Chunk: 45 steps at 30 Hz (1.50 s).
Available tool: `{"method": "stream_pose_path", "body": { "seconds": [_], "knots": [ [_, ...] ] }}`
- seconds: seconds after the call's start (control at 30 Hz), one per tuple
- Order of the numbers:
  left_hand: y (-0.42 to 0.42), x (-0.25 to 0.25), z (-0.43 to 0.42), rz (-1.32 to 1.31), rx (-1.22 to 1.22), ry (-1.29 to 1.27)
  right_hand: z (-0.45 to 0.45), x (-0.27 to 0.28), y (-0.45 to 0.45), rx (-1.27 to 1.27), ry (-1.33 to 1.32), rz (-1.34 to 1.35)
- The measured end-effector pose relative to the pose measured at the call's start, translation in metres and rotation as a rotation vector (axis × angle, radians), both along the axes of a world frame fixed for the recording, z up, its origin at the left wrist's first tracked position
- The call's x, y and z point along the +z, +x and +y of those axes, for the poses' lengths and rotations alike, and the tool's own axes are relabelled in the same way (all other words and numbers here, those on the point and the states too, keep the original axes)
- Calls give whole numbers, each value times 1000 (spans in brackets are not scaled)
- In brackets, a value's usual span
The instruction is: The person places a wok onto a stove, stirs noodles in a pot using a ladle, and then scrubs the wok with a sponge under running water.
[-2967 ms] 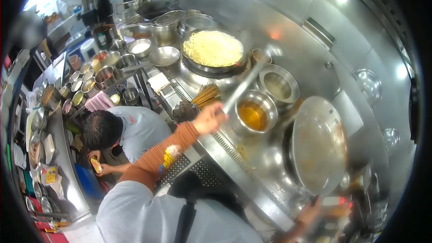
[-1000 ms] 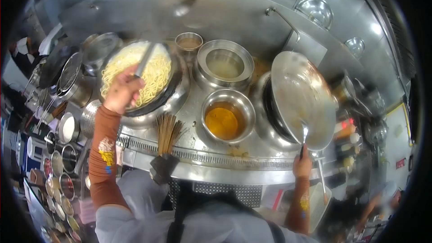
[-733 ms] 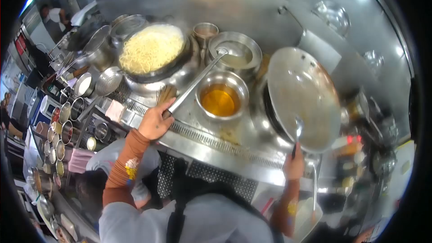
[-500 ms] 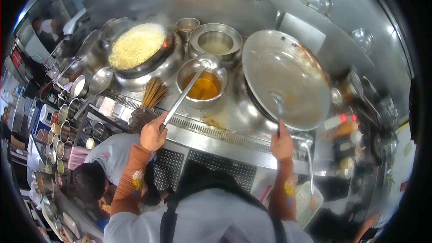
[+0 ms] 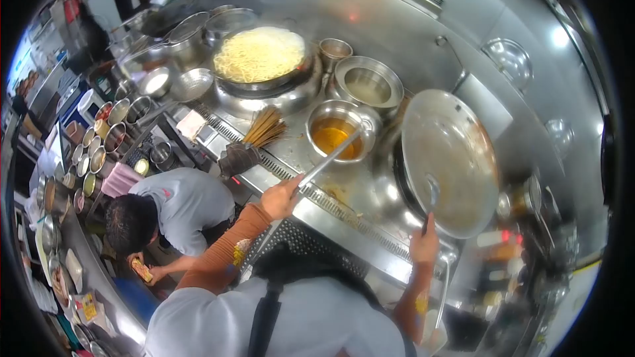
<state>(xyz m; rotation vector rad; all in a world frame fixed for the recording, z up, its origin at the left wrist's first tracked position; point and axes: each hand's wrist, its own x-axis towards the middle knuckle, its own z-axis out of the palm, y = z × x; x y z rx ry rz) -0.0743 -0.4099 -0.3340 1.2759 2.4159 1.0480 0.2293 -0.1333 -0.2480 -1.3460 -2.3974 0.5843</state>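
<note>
My left hand (image 5: 281, 199) is closed around the handle of a long metal ladle (image 5: 334, 154). The ladle slants up to the right, its bowl end at the right rim of a steel pot (image 5: 316, 117) of amber liquid, apparently oil. Closed on the dark handle of a metal wok spatula (image 5: 433, 192) is my right hand (image 5: 424, 246). The spatula's head lies against the inside of a large wok (image 5: 456, 152), steeply tilted on its burner, with a thin wet film and no food visible inside.
Noodles (image 5: 258, 54) fill a steaming wok at the back left. A bamboo brush (image 5: 266, 127) lies on the stove edge. Behind the oil stands a pot of cloudy liquid (image 5: 368, 86). A co-worker (image 5: 188, 205) bends low at my left, near several seasoning tins (image 5: 114, 137). Bottles (image 5: 496, 238) stand at right.
The camera view has turned, so the stove appears further right and more of the co-worker shows. Both hands keep their holds; the ladle stays at the oil pot, the spatula in the wok.
</note>
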Motion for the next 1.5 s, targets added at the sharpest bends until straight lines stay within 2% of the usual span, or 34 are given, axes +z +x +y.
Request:
{"method": "stream_pose_path", "body": {
  "seconds": [0.07, 0.2, 0.3, 0.53, 0.63, 0.67, 0.77, 0.83, 0.9, 0.97, 1.03, 1.1, 1.17, 1.2, 1.3, 1.5],
  "knots": [
    [1, -2, 1, 2, 2, 32, -9, 14, -6, -39, -47, -36],
    [-1, 11, 3, 6, 5, -14, 0, 0, 0, 27, 7, 1],
    [-3, 4, 8, 41, 12, -18, 12, -22, 8, 106, 252, 36],
    [3, 21, 26, -2, 109, -162, 11, -24, 8, 58, 199, 1],
    [-2, 23, 20, -281, 80, 185, 9, -18, 6, 16, 148, -20],
    [0, 28, 13, -237, 138, 184, 9, -18, 6, 19, 150, -6],
    [-24, 58, -3, -361, 215, 412, 8, -20, 8, 11, 117, 15],
    [-56, 89, -17, -89, 214, 384, 11, -22, 5, 12, 124, 41],
    [-104, 106, -28, 302, 222, 170, 11, -27, 6, 17, 165, 74],
    [-158, 122, -33, 424, 239, 192, 8, -22, 5, -15, 100, 49],
    [-216, 135, -28, 499, 278, 71, 11, -22, 1, -33, 99, 42],
    [-249, 172, -8, 442, 348, -220, 13, -30, 4, -25, 151, 28],
    [-292, 179, 9, 536, 329, -347, 12, -36, 4, -15, 250, 45],
    [-306, 181, 17, 533, 344, -377, 11, -36, 3, -8, 298, 53],
    [-339, 181, 35, 548, 358, -444, 1, -18, -5, -60, 112, 54],
    [-354, 185, 45, 591, 295, -557, 9, -29, -2, -53, 132, 33]
  ]
}}
